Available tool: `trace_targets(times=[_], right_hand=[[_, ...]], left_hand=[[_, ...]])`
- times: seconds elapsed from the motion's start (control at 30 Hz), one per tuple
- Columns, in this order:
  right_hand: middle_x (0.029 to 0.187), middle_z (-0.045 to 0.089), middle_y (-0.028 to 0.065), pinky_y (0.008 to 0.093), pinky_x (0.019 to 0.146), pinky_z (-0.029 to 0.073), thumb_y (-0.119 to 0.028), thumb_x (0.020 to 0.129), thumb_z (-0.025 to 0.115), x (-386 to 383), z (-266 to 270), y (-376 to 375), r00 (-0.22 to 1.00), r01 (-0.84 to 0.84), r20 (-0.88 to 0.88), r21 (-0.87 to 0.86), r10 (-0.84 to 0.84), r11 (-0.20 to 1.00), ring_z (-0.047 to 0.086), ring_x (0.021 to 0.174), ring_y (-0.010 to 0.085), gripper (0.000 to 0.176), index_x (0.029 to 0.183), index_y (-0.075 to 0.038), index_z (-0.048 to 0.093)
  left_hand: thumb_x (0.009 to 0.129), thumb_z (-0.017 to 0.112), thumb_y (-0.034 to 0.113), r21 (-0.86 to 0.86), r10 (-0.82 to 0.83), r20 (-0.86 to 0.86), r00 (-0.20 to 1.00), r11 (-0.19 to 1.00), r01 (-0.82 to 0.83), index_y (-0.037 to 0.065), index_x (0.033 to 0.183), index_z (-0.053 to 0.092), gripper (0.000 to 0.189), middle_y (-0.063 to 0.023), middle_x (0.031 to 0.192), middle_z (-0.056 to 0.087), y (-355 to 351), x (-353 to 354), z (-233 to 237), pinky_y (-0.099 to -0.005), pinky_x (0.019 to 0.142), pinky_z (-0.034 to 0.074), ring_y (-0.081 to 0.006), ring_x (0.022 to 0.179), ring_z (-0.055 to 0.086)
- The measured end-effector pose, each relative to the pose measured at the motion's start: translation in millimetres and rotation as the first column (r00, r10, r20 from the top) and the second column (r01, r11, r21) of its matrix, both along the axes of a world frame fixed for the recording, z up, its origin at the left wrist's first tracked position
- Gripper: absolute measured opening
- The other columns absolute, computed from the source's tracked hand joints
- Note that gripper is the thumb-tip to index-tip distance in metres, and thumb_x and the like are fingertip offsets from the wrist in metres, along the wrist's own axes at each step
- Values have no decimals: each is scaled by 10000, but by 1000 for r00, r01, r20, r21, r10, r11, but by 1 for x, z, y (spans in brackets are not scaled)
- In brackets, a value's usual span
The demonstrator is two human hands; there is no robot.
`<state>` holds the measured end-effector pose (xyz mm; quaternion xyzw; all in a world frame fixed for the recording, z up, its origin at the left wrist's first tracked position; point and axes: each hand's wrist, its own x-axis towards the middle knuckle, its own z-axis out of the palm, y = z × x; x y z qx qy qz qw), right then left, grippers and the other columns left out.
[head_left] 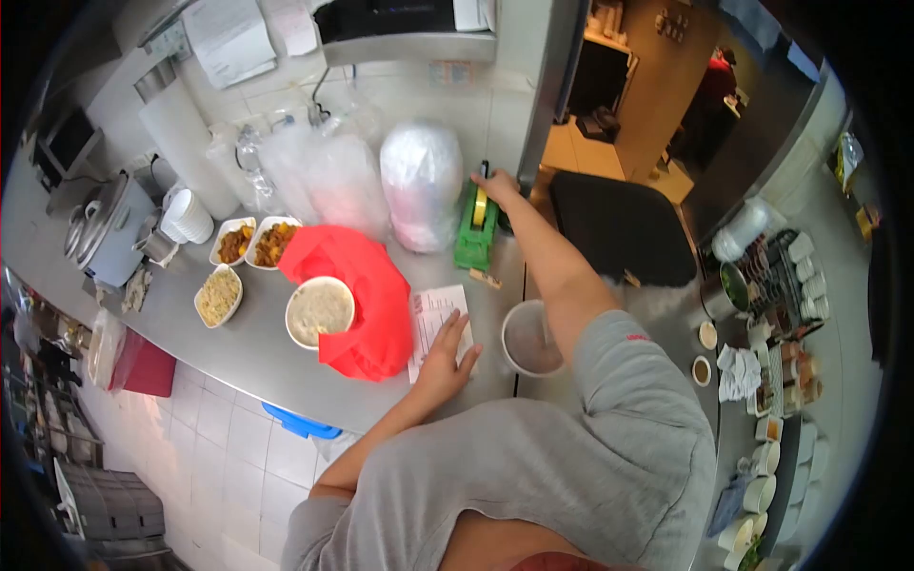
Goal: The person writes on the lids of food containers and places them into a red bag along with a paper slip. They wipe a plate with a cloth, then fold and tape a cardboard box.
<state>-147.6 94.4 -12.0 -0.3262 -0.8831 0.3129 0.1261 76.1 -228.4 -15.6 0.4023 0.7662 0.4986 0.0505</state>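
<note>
The receipt (433, 319) is pressed flat on the surface (257, 354) by the left hand (446, 360), its grip released. The tape dispenser (476, 233) is touched by the right hand (497, 186); its grip cannot be told.

Left hand (443, 357) on receipt (433, 309), right hand (497, 186) at dispenser (476, 233).

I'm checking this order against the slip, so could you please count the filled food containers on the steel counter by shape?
Oblong trays: 3
Round bowls: 2, one in the red bag, one to the right of the paper slip
Total: 5
</note>
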Motion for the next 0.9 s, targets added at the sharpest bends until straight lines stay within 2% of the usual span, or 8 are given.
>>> trace_targets(times=[0.13,0.27,0.4,0.6,0.63,0.73,0.8,0.9], right_hand=[[891,640,141,332,836,433,-381,783,641,-20,0,12,995,-46,-91,-102,37,994,593,924,255,475,1038,12,560],[707,563,70,312,677,444,-152,866,533,23,44,-35,502,-451,-861,-343,-84,824,535,651,169,134,889,-26,494],[628,498,5,244,521,423,-85,845,541,172,79,-135,519,-776,-854,-489,-39,398,498,544,90,207,1035,-12,503],[683,532,10,219,535,409,-103,855,548,298,93,-178,767,-611,-613,-611,188,502,474,541,66,162,998,-26,546],[710,538,-8,227,563,411,-110,859,539,293,81,-160,597,-639,-767,-276,236,718,482,549,72,181,1020,-27,545],[613,396,-33,269,485,366,-147,898,489,337,141,-106,344,-872,-901,-411,-263,267,382,469,84,222,1066,-2,492],[594,426,7,294,520,387,-244,942,368,356,152,-62,77,-833,-987,-140,-137,536,418,492,113,345,1151,17,452],[691,549,89,269,572,409,-434,949,264,357,143,-60,305,-640,-927,-371,-221,673,483,564,152,573,1058,54,544]], left_hand=[[838,608,196,11,-36,-42,998,999,37,-18,1285,381,545,-258,1367,307,-1,-7,8,-406,1008,328,-401,1241,351],[793,656,168,46,79,-122,989,996,-74,-25,1310,324,644,-243,1337,328,4,-18,9,-399,988,343,-377,1216,369],[737,699,156,50,210,-126,969,977,-206,-55,1307,281,738,-237,1305,354,21,-20,29,-410,951,368,-376,1167,404],[723,622,169,50,38,-171,985,998,-30,45,875,659,200,-197,619,578,51,10,-4,-434,555,463,-355,592,594],[741,612,182,-36,-2,-18,1000,999,1,30,841,654,187,-200,616,577,51,16,-1,-425,555,459,-356,586,588],[820,574,274,-237,-20,299,954,967,95,-34,711,603,328,-195,559,549,42,23,5,-365,529,443,-304,515,556],[834,573,322,-278,48,337,940,959,50,-41,678,578,395,-168,536,539,35,15,-9,-349,517,434,-256,496,542],[850,575,361,-267,102,465,880,963,29,-30,654,554,438,-115,516,529,45,10,-26,-323,472,410,-183,467,520]])
